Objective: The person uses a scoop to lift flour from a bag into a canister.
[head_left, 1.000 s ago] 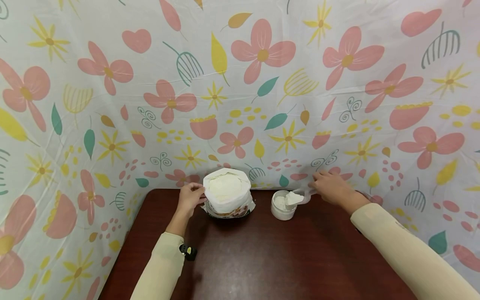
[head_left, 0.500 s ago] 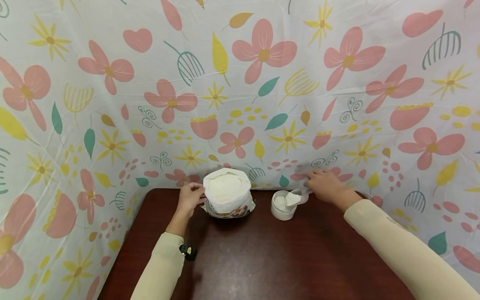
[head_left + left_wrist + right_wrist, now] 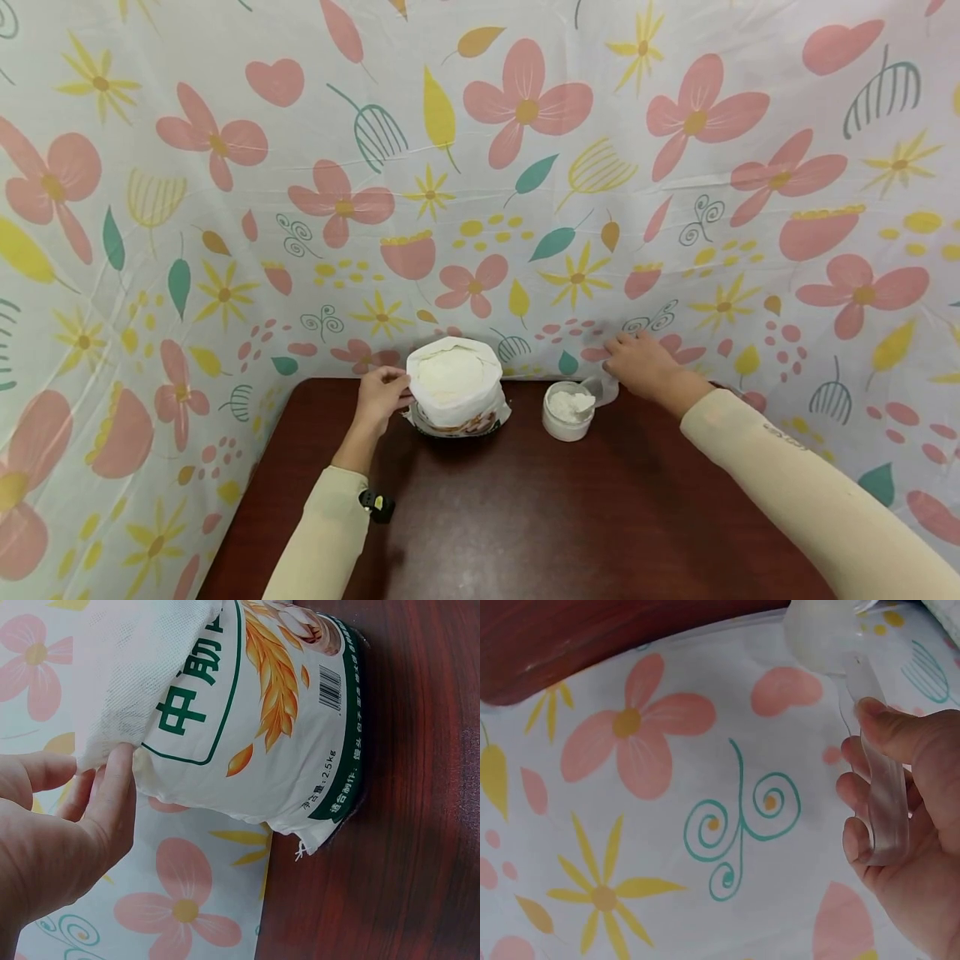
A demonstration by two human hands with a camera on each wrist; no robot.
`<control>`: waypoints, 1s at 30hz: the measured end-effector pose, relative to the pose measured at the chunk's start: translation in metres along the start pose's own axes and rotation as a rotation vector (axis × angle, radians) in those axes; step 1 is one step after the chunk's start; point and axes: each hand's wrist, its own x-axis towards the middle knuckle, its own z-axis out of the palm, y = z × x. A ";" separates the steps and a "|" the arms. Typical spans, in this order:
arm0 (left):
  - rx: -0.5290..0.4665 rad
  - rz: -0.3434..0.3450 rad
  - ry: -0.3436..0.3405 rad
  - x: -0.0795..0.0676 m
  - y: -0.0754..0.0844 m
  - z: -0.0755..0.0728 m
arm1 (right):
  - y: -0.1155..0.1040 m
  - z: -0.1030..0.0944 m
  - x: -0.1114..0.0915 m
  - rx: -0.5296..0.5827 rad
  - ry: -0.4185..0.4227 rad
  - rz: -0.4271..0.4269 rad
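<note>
Two hands at work over a dark red-brown table [image 3: 510,517]; clock dirs per head cam. L hand [image 3: 378,396] sits at 9 o'clock of the flour bag [image 3: 450,410], thumb & fingertips pinching its turned-down rim. Bag stands upright at approx 11 o'clock of table ctr, nr the far edge, top wide open w/ white powder [image 3: 450,372] inside. L wrist cam: bag side has green chars, wheat ear, barcode & "2.5kg".

R hand [image 3: 641,364] is at 2 o'clock of a small round tub [image 3: 566,430], thumb on one side of a clear plastic scoop [image 3: 889,802], fingers curled round the other side of the handle. Scoop's head is at tub's 2–3 o'clock side w/ a bit of powder at its tip; can't tell if it touches the rim. Tub is at 3 o'clock of bag, well apart from it, also w/ white powder in it.

Both sleeves [image 3: 322,525] cream; blk wrist device [image 3: 377,505] on L. Floral sheet [image 3: 495,196] hangs at 12 o'clock, behind table.
</note>
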 end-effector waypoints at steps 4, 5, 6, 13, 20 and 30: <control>0.000 -0.002 0.001 0.001 0.000 0.000 | 0.002 -0.003 0.001 -0.032 0.002 -0.008; 0.000 -0.001 -0.001 0.001 0.000 0.000 | 0.002 -0.004 0.001 -0.035 0.005 -0.008; -0.001 -0.001 -0.002 0.001 0.000 0.000 | 0.002 -0.005 0.002 -0.036 0.007 -0.008; -0.007 -0.005 -0.005 0.001 0.001 0.000 | 0.003 -0.012 0.002 -0.019 -0.021 -0.003; -0.012 -0.007 -0.008 0.001 0.001 0.000 | 0.004 -0.019 -0.002 0.002 0.006 0.002; -0.016 -0.013 -0.003 0.001 0.001 0.000 | 0.006 -0.003 -0.022 0.106 0.084 0.046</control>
